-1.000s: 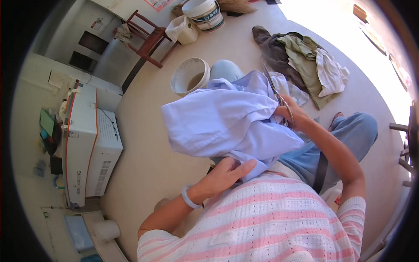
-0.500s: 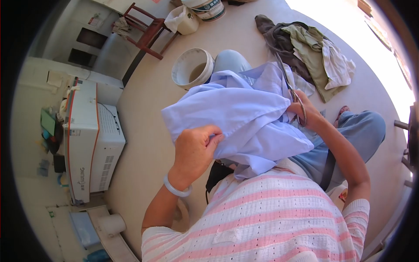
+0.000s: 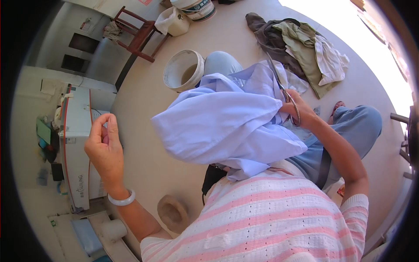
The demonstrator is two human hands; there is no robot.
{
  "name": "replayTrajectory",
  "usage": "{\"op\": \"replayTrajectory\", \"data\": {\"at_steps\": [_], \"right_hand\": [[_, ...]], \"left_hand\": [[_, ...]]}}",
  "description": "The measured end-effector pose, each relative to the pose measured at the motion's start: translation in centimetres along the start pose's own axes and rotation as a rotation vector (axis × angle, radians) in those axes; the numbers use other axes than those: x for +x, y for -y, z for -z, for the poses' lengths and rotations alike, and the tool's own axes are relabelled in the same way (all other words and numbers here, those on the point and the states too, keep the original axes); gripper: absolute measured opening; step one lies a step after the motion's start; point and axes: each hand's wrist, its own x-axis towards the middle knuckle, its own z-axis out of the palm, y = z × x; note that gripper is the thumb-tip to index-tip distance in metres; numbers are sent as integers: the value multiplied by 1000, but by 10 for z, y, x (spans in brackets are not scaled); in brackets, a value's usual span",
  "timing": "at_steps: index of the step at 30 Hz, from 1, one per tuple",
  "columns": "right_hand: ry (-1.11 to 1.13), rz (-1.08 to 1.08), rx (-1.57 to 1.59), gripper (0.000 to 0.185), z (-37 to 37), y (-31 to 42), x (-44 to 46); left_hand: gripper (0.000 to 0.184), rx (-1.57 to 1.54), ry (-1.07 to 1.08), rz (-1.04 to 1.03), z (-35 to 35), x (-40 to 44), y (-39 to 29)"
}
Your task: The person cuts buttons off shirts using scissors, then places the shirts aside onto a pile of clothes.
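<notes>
Light blue cloth (image 3: 218, 124) lies bunched over my lap. My right hand (image 3: 294, 109) is at its right edge, with fingers round the handles of metal scissors (image 3: 276, 72), whose blades point up and away beside the cloth. Away from the cloth, my left hand (image 3: 104, 150) is raised at the left with the thumb and fingertips pressed together; whether anything small is between them I cannot make out. A pale bangle circles that wrist.
A white bucket (image 3: 184, 70) stands beyond the cloth. Dark, green and white clothes (image 3: 305, 52) are piled on the floor. A wooden chair (image 3: 139, 37) is at the upper left, a white machine (image 3: 76, 144) at the left, a brown round object (image 3: 172, 213) near my left elbow.
My left hand has left the near side of the cloth, crossed over it and moved far out to the left. The right hand with the scissors has shifted only slightly.
</notes>
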Motion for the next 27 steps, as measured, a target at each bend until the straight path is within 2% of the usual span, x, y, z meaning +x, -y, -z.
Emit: {"op": "replayTrajectory", "data": {"at_steps": [1,3,10,11,13,14,16,17,19,20,23,25,26,27], "right_hand": [[-9,1,-5,34,-1,1,0],[48,27,17,34,-2,1,-2],[108,17,-10,36,4,-11,-5],[110,16,-8,36,4,-10,-6],[112,75,-39,36,6,-10,-7],[112,69,-30,36,6,-12,-7],[93,71,-42,36,9,-12,-8],[89,60,-39,36,9,-8,-10],[37,60,-108,40,8,0,-14],[36,53,-110,40,10,-2,-13],[-16,33,-175,47,17,-3,-8],[-208,79,-399,54,24,5,-9],[-269,205,-406,47,30,2,-4],[-272,203,-407,47,34,4,-9]], "left_hand": [[28,-28,115,-8,-12,4,-27],[33,-125,310,-239,-43,14,-46],[49,-214,585,-462,-165,43,-64],[49,-211,587,-461,-166,43,-69],[43,-354,791,-394,-161,45,-80],[43,-350,801,-395,-152,43,-84],[34,-566,1020,-206,-131,34,-93],[34,-571,1031,-204,-125,30,-95],[26,-584,1129,-329,-118,19,-99],[19,-580,1105,-362,-116,13,-103],[13,-628,1177,-291,-126,-2,-96],[13,-606,1208,-271,-126,-3,-96],[13,-581,1233,-249,-125,-2,-97],[13,-584,1235,-250,-123,-1,-98]]}}
